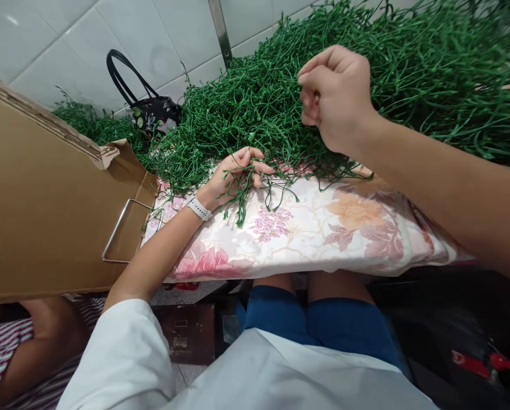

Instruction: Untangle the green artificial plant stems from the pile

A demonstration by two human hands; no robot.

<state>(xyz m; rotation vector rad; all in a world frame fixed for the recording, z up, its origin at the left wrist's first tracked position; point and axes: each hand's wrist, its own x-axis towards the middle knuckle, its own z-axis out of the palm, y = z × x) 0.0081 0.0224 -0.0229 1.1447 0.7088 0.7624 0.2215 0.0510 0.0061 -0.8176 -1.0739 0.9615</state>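
Observation:
My left hand [240, 173] rests low over the flowered cloth, fingers curled round a small bunch of thin green stems [240, 208] that look like plastic. Their forked tips hang below the palm and spread onto the cloth. My right hand [338, 94] is raised in front of a big pile of the same green stems [246, 97], thumb and forefinger pinched together and the other fingers curled in. Whatever is in that pinch, if anything, is too small to make out. A few loose stems [280, 191] lie just right of my left hand.
A flowered cloth [289, 245] covers the table before my lap. At left stands a large cardboard box [53, 216] with a metal wire handle [118, 230] near it. A black flowered bag [156, 114] leans by the tiled wall [178, 34]. Another person's arm [45, 341] shows at lower left.

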